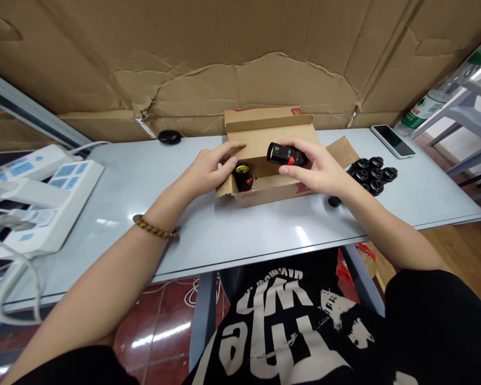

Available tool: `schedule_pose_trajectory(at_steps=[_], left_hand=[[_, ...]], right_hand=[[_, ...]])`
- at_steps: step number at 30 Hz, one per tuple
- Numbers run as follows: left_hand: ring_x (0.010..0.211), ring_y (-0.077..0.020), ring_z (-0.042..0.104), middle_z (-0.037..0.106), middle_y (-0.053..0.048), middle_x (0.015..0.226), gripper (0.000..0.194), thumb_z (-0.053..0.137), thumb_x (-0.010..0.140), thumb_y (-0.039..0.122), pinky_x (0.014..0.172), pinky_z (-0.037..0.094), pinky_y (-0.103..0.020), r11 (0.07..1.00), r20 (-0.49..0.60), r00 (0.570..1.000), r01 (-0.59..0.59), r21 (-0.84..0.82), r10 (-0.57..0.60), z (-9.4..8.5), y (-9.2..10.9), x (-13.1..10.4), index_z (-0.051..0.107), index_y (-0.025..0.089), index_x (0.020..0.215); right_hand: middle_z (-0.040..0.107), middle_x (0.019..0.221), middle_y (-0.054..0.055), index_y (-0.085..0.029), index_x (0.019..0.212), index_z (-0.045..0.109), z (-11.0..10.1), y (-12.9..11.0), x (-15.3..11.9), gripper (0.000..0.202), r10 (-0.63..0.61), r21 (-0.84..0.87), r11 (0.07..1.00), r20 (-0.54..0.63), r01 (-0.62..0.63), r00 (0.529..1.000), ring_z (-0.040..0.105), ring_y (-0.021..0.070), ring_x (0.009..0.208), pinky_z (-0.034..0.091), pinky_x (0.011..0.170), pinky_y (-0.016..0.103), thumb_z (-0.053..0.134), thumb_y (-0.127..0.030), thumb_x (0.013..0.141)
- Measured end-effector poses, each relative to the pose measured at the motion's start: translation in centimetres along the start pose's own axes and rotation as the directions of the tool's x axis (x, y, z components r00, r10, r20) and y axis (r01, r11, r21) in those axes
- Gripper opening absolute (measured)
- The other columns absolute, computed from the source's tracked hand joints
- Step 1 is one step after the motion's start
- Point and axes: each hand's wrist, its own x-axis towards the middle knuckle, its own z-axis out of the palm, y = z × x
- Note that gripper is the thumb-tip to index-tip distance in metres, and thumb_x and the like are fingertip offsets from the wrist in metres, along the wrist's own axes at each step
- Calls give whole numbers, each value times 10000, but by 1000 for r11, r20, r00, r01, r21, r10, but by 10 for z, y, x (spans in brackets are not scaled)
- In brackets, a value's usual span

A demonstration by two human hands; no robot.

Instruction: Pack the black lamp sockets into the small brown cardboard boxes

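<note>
My right hand is closed round a black flashlight with a red button, held tilted above an opened cardboard box. The flashlight's lens end, yellowish inside, points left. A second black flashlight with a red part stands in the left end of the box, its yellow-rimmed head facing up. At the box's left wall is my left hand, its thumb and forefinger over the edge beside that flashlight; its other fingers are partly hidden. The box's lid flap is folded back.
Several black flashlights stand grouped right of the box, partly behind my right forearm. A phone and a plastic bottle are at the far right. White power strips with cables lie left. A black oval object sits against the cardboard backing.
</note>
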Motion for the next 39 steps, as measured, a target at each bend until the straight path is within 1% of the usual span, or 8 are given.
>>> schedule_pose_trajectory(at_steps=[3, 7, 9, 16, 20, 26, 34, 39], left_hand=[[1023, -305, 783, 853, -97, 1141, 638, 487, 1117, 497, 1025, 627, -450, 1000, -3, 1000, -7, 1, 7, 1, -1, 0, 688, 223, 1657], [1088, -318, 792, 856, -100, 1194, 637, 490, 1118, 502, 1049, 624, -464, 1000, 3, 1000, -3, 2, 3, 1, -2, 1, 680, 240, 1667], [1142, -333, 792, 856, -105, 1222, 638, 495, 1117, 520, 1073, 621, -477, 1000, -3, 1000, -2, 0, 2, 2, -3, 1, 683, 245, 1660], [1219, -358, 780, 851, -117, 1263, 666, 474, 1126, 568, 1138, 604, -514, 1000, -3, 1000, -5, -11, 5, 4, -6, 1, 677, 237, 1667], [1255, -370, 775, 852, -116, 1282, 655, 474, 1127, 565, 1175, 587, -514, 1000, -14, 1000, 1, -25, -2, 5, -6, 0, 693, 250, 1657], [1232, -382, 772, 855, -115, 1283, 662, 465, 1125, 568, 1126, 601, -511, 1000, -10, 1000, 17, -21, -17, 4, -4, 0, 693, 254, 1660], [1123, -332, 775, 856, -107, 1273, 649, 460, 1135, 548, 1068, 610, -474, 1000, 4, 1000, 10, -4, -10, 2, -1, -1, 684, 240, 1662], [1088, -320, 781, 857, -100, 1235, 660, 443, 1135, 548, 1067, 605, -461, 1000, 0, 1000, -5, 28, 5, 3, -3, 0, 690, 229, 1657]], right_hand=[[762, 1316, 100, -292, 1431, 773, 1, -1, -1, 737, 0, -1, 1000, 22, 0, 1000, 696, 313, 1104, 667, 848, 438, 870, -821, 926], [763, 1205, 71, -291, 1531, 733, 3, -1, -2, 714, 44, 52, 997, 74, -48, 996, 624, 189, 804, 587, 674, 352, 773, -794, 1026], [763, 1211, 58, -305, 1523, 750, 3, 1, -2, 696, 48, 84, 995, 72, -54, 996, 583, 155, 741, 549, 618, 324, 788, -782, 1018], [779, 1180, 76, -279, 1524, 774, 7, 9, 0, 723, 21, 113, 993, 24, -24, 999, 669, 209, 879, 602, 725, 352, 814, -774, 998], [736, 1041, 45, -269, 1515, 739, 6, 8, 2, 743, 65, 126, 989, 66, -73, 996, 625, 186, 784, 559, 680, 341, 752, -826, 1023], [763, 1251, 109, -226, 1388, 723, 4, 2, 3, 645, 18, -19, 1000, 19, -18, 1000, 694, 301, 1087, 622, 988, 485, 822, -720, 984], [772, 1052, 78, -197, 1284, 810, 4, 2, 5, 499, 31, -106, 994, 21, -29, 999, 647, 252, 874, 563, 793, 432, 775, -587, 974], [793, 1121, 114, -167, 1339, 814, 5, -6, 1, 512, 77, -145, 987, 34, -71, 996, 694, 278, 958, 653, 807, 453, 764, -510, 962]])
